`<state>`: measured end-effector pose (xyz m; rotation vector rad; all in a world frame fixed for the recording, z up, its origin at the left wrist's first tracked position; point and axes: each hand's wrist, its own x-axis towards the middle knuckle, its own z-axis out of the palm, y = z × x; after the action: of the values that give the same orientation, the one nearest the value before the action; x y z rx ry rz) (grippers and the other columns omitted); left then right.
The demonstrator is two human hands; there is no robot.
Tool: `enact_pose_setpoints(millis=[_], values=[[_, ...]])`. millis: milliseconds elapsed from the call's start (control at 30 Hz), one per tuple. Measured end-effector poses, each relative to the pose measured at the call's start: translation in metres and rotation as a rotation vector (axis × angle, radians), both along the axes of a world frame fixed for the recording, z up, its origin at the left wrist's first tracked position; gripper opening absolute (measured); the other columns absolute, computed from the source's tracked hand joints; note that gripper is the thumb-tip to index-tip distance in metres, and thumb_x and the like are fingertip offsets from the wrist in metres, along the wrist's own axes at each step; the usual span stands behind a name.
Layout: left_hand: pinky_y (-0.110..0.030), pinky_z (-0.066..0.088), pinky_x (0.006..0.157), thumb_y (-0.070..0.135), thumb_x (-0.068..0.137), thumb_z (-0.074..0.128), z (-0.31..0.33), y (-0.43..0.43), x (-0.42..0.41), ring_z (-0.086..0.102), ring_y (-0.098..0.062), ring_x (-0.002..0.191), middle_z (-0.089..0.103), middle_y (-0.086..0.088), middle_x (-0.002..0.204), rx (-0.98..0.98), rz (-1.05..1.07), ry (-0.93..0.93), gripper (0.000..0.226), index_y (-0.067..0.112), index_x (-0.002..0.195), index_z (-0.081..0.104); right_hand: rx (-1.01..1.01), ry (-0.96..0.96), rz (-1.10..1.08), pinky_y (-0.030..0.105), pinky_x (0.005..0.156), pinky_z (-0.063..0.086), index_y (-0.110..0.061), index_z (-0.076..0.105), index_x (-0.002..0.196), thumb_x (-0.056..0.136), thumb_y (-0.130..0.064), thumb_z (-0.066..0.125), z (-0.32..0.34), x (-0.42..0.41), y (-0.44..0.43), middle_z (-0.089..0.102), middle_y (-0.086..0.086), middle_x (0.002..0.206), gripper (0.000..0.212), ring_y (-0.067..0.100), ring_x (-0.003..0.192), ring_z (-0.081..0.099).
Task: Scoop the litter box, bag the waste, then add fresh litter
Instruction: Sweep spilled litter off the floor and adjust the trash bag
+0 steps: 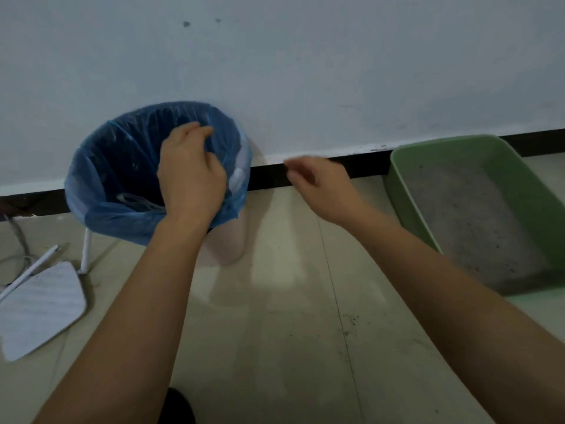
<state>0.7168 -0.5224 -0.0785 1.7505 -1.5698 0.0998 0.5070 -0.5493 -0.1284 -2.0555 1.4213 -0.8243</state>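
Pale wall (pixel 305 71) over tiled floor (pixel 275 316), bin (pixel 226 243) at wall, blue bag (pixel 104 179) lining it, left hand (pixel 189 175) above bin pinching bag rim, right hand (pixel 318 185) right of bin, blurred, loosely curled, empty, green litter box (pixel 409 203) farther right, grey litter (pixel 470 215) inside

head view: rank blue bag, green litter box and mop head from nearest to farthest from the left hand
1. blue bag: pinched by the left hand, over the bin.
2. litter box, far right, and mop head, lower left on the floor: too close to call.
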Motion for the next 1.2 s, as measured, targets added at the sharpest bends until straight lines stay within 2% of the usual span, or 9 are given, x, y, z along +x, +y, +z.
enact_pose_setpoints(millis=[67, 167, 333, 467, 567, 700, 833, 967, 1200], values=[[-0.014, 0.029, 0.100, 0.002, 0.085, 0.049, -0.005, 0.005, -0.033, 0.054, -0.027, 0.117, 0.061, -0.013, 0.125, -0.134, -0.149, 0.005, 0.038, 0.004, 0.119, 0.065, 0.087, 0.127, -0.006, 0.031, 0.090, 0.051, -0.018, 0.065, 0.126, 0.099, -0.028, 0.055, -0.039, -0.034, 0.028, 0.069, 0.002, 0.115, 0.031, 0.016, 0.099, 0.065], [-0.017, 0.034, 0.099, 0.003, 0.086, 0.054, -0.034, 0.023, -0.088, 0.055, -0.024, 0.108, 0.063, -0.013, 0.115, -0.165, -0.385, -0.004, 0.032, 0.003, 0.116, 0.066, 0.250, 0.351, 0.021, 0.032, 0.089, 0.051, -0.018, 0.067, 0.122, 0.098, -0.029, 0.055, -0.106, -0.085, 0.084, 0.067, 0.006, 0.112, 0.029, 0.023, 0.098, 0.065], [-0.043, 0.052, 0.084, 0.009, 0.085, 0.047, -0.146, 0.071, -0.121, 0.057, -0.029, 0.097, 0.063, -0.012, 0.105, 0.319, -0.630, -0.078, 0.039, 0.004, 0.119, 0.064, 0.298, 0.475, -0.034, 0.036, 0.078, 0.054, -0.018, 0.068, 0.117, 0.093, -0.045, 0.048, -0.186, -0.133, 0.185, 0.058, 0.004, 0.105, 0.042, 0.026, 0.092, 0.060], [-0.042, 0.055, 0.081, 0.011, 0.077, 0.042, -0.215, 0.118, -0.106, 0.059, -0.036, 0.097, 0.061, -0.014, 0.104, 0.704, -0.600, -0.154, 0.050, 0.004, 0.121, 0.064, 0.260, 0.572, -0.092, 0.037, 0.088, 0.049, -0.025, 0.054, 0.138, 0.087, -0.069, 0.045, -0.199, -0.124, 0.215, 0.051, 0.004, 0.118, 0.068, 0.024, 0.104, 0.050], [-0.039, 0.055, 0.075, 0.012, 0.075, 0.043, -0.234, 0.140, -0.100, 0.058, -0.036, 0.094, 0.059, -0.014, 0.103, 0.788, -0.572, -0.216, 0.051, 0.004, 0.121, 0.063, 0.230, 0.576, -0.150, 0.040, 0.088, 0.046, -0.037, 0.054, 0.137, 0.082, -0.078, 0.044, -0.205, -0.116, 0.219, 0.049, 0.004, 0.122, 0.069, 0.025, 0.108, 0.047], [-0.040, 0.054, 0.078, 0.011, 0.077, 0.043, -0.237, 0.147, -0.101, 0.057, -0.033, 0.096, 0.059, -0.013, 0.105, 0.780, -0.524, -0.174, 0.051, 0.004, 0.124, 0.063, 0.160, 0.373, -0.276, 0.037, 0.080, 0.042, -0.041, 0.072, 0.112, 0.084, -0.065, 0.057, -0.215, -0.109, 0.219, 0.055, -0.001, 0.111, 0.040, 0.022, 0.099, 0.049], [-0.039, 0.052, 0.085, 0.003, 0.084, 0.051, -0.237, 0.145, -0.103, 0.055, -0.032, 0.103, 0.058, -0.012, 0.112, 0.782, -0.505, -0.128, 0.045, 0.006, 0.128, 0.060, 0.025, 0.284, -0.304, 0.032, 0.068, 0.038, -0.030, 0.079, 0.092, 0.087, -0.043, 0.069, -0.227, -0.106, 0.212, 0.060, -0.003, 0.091, 0.018, 0.021, 0.081, 0.051], [-0.038, 0.050, 0.085, 0.001, 0.084, 0.053, -0.242, 0.144, -0.101, 0.054, -0.032, 0.104, 0.057, -0.012, 0.110, 0.770, -0.520, -0.118, 0.045, 0.006, 0.128, 0.060, -0.038, 0.288, -0.178, 0.035, 0.063, 0.047, -0.014, 0.074, 0.083, 0.087, -0.024, 0.070, -0.235, -0.099, 0.212, 0.062, 0.001, 0.082, 0.011, 0.023, 0.072, 0.054], [-0.030, 0.050, 0.083, 0.011, 0.081, 0.044, -0.227, 0.128, -0.100, 0.064, -0.026, 0.097, 0.065, -0.008, 0.105, 0.645, -0.521, -0.040, 0.043, 0.008, 0.118, 0.066, 0.109, 0.318, -0.021, 0.034, 0.077, 0.046, -0.008, 0.067, 0.091, 0.096, -0.019, 0.056, -0.227, -0.105, 0.190, 0.062, 0.010, 0.087, 0.016, 0.028, 0.081, 0.060]])
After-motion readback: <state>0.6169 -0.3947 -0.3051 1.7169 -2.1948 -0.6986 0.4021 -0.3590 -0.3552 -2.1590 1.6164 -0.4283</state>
